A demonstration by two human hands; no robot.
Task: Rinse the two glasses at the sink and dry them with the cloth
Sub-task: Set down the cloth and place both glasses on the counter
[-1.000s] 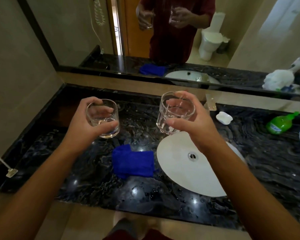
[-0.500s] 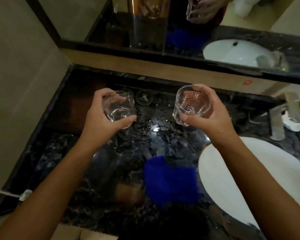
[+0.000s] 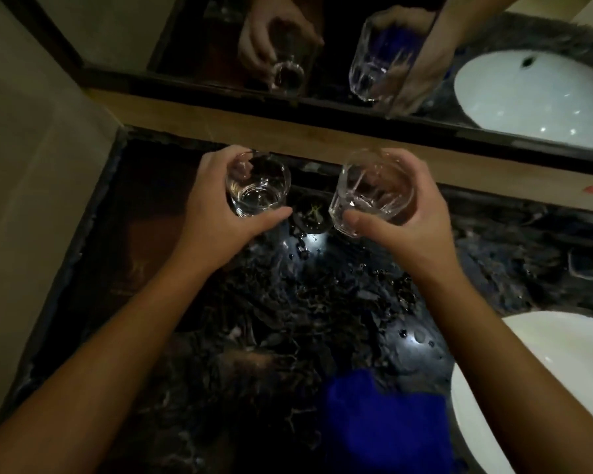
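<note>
Each grip is wrapped round a glass: the left hand (image 3: 209, 206) curls its fingers behind the left glass (image 3: 257, 186) with the thumb across the near side, and the right hand (image 3: 404, 220) clasps the right glass (image 3: 370, 193) the same way, thumb in front, fingers round the far wall. Both glasses stand roughly upright with their mouths toward the camera (the right one leans a little toward the left hand), held above the dark marbled tabletop (image 3: 288, 302) near its back edge, apart from each other and side by side. Below and between the forearms, the blue cloth (image 3: 384, 422) lies on the tabletop, just beside the white sink (image 3: 562, 371), which shows at the right edge. Along the back wall the mirror (image 3: 185, 35) reflects both hands, the glasses and the basin.
</note>
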